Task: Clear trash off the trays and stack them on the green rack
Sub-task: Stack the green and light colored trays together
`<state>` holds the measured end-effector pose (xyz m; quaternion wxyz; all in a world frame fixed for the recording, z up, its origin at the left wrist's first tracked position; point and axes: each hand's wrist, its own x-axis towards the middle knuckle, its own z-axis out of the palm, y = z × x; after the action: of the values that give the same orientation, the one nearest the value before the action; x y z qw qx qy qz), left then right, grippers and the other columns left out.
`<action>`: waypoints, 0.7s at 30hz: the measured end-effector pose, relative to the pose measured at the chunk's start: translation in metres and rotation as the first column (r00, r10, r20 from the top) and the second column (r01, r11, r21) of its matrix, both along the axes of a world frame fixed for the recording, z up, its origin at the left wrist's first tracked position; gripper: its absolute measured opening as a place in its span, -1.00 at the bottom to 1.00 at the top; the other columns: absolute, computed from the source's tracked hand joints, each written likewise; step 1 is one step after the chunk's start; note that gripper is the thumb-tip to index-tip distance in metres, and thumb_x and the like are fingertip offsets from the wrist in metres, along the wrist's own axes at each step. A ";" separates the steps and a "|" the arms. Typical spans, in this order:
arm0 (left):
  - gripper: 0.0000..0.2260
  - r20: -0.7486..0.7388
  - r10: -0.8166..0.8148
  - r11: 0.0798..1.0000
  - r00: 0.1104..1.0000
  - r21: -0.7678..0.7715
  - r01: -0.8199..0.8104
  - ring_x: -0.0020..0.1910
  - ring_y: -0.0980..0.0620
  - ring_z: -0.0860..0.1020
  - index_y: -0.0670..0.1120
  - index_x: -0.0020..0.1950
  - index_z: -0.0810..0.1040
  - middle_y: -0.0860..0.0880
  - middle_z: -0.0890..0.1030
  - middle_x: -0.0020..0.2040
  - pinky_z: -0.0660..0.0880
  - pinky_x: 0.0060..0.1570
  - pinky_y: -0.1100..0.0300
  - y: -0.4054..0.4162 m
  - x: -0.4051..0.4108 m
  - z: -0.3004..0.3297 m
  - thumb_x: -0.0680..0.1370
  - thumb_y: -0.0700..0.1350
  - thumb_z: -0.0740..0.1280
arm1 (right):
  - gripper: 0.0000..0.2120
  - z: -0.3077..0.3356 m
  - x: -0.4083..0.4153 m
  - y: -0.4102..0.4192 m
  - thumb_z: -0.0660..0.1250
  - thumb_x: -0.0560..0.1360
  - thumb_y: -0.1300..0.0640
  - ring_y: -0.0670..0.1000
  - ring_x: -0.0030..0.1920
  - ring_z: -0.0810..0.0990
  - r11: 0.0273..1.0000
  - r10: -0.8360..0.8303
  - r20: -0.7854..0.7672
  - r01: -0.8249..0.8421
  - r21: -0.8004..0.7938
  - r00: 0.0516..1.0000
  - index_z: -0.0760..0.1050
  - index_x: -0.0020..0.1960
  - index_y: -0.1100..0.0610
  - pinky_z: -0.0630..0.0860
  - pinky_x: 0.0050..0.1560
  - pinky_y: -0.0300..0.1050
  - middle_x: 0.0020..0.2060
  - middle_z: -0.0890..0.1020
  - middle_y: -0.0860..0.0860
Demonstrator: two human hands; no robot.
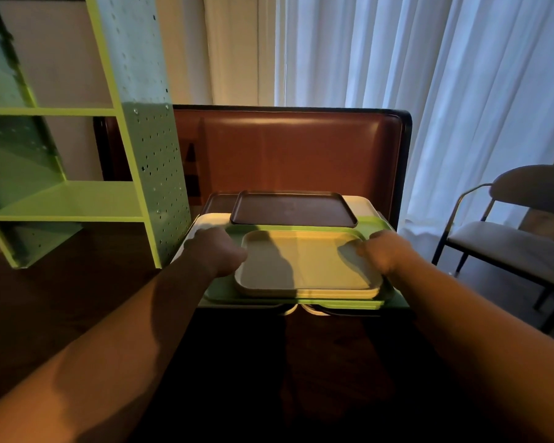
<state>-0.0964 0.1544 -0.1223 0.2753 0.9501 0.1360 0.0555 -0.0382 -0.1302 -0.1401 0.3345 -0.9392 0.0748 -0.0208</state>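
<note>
- While both arms reach forward over the dark table (pixel 77 314), the left hand (pixel 216 251) grips the left edge of the cream tray (pixel 301 263) and the right hand (pixel 386 251) grips its right edge; fingers on both are curled closed around the rims, the tips hidden beneath.
- A two-sided grip of this kind suits lifting the tray level, in my judgement as a carry toward the green rack (pixel 77 199).
- The cream tray is the top of a small stack of like trays, at least two edges showing, resting inside a larger green tray (pixel 375 225).
- Behind lies one brown tray (pixel 293 207), itself on a further brown and a white tray (pixel 211 219); the exact total cannot be fixed.
- No trash is visible on any tray surface.
- The rack stands on the table just left of the pile, three shelves in view, all bare; stacking appears not yet begun.
- One chair (pixel 509 244) stands at right, by the curtain (pixel 429 91).
</note>
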 end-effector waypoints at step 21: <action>-0.46 0.148 0.071 0.931 0.986 -0.365 -0.012 0.13 -0.20 0.58 -0.27 0.35 0.46 -0.25 0.57 0.24 0.59 0.04 -0.01 0.018 0.109 0.055 0.53 0.08 0.38 | -0.68 0.070 0.093 0.008 0.29 0.61 0.12 0.05 -0.05 0.57 0.999 0.033 0.037 -0.033 0.004 0.999 0.49 0.33 0.18 0.51 -0.08 -0.14 0.06 0.62 0.09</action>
<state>0.0127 0.1723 -0.0671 0.4547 0.8723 0.1418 0.1108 0.0545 -0.1217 -0.0701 0.3383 -0.9390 0.0532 -0.0325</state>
